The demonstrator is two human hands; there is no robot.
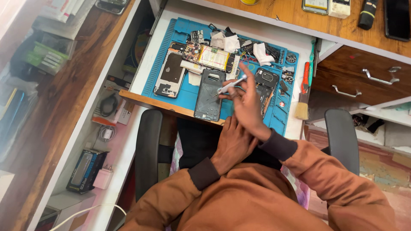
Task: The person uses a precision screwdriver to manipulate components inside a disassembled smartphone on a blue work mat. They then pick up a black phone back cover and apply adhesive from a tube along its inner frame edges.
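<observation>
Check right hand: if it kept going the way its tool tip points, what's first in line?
Probably the dark rectangular phone back cover: the right hand aims its slim silver tool down-left at it. Height above the cover unclear.

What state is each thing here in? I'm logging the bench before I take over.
Phone back cover: detached, lying flat on the blue mat.
Opened phone: internals exposed.
Tweezers: gripped in right hand, tips toward the cover.
Left hand: empty, resting below the right.
Brush: lying unused at the mat's edge.
Wooden drawers: shut.

mat (188, 96): blue | phone back cover (208, 96): dark grey | brush (303, 96): red handle, tan bristles | sleeves (342, 184): rust-orange, dark cuffs
</observation>
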